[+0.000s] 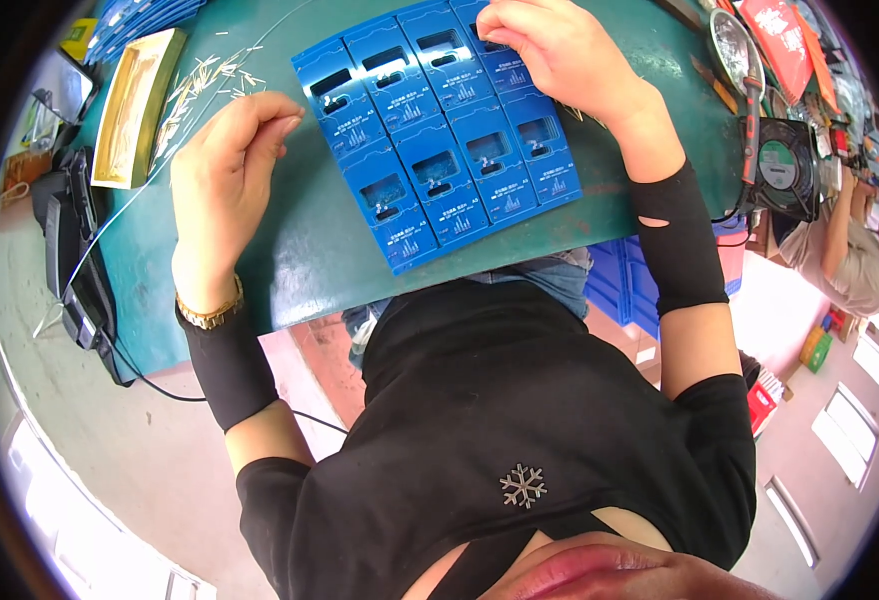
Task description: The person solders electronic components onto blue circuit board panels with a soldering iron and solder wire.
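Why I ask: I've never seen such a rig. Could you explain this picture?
There is no machine, only a person's left hand and right hand, both bare. The picture comes from a downward-looking fisheye camera on their head, so straight edges bend. On the green table lie blue packages with windows, in two rows. The left hand is beside them; the right hand is over their far right corner. Whether either holds anything, I cannot tell. Further left, pale sticks lie by an open yellowish box.

Black fan [782, 170]: at the bench's [295, 255] right edge
Red packet [777, 42]: toward the far right corner
Black bag-like item [72, 262]: along the left edge
Blue bin [610, 280]: below the near edge
Another person [850, 262]: beyond the right edge
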The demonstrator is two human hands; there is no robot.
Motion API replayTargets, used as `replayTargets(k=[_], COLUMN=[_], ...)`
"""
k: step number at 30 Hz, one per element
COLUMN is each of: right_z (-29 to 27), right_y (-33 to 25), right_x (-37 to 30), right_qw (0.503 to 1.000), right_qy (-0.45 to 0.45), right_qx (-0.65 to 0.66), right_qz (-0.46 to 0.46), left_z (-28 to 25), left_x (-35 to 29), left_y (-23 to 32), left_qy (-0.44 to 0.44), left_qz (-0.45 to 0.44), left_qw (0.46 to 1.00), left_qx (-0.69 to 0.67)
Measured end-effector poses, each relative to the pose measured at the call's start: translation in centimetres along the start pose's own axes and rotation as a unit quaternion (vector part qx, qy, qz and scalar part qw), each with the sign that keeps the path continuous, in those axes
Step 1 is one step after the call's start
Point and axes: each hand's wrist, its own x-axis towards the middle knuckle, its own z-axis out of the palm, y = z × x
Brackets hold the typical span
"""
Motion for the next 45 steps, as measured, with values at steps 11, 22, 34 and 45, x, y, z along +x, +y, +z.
replayTargets(k=[11, 22, 34, 45], right_z=[-0.6, 1.9, -1.8, 2.4], right_y=[-2.2, 2.4, -2.2, 2.8], right_x=[0.8, -1.9, -0.5, -3.0], right_qw=[0.983, 0.953, 0.978, 0.96], right_qy=[-0.039, 0.188, -0.047, 0.155], right_qx=[-0.031, 0.225, 0.014, 0.233], right_qz=[0.175, -0.073, 0.201, -0.007], left_z=[2.3, 2.7, 3.5, 3.6], left_x=[-0.3, 0.3, 0.3, 0.7], left_y=[-0.8, -0.7, -1.2, -0.8], left_qy=[0.091, 0.123, 0.069, 0.045], left_qz=[-0.108, -0.11, -0.103, -0.103], left_qw=[0.979, 0.968, 0.985, 0.989], left_qx=[-0.147, -0.19, -0.117, -0.095])
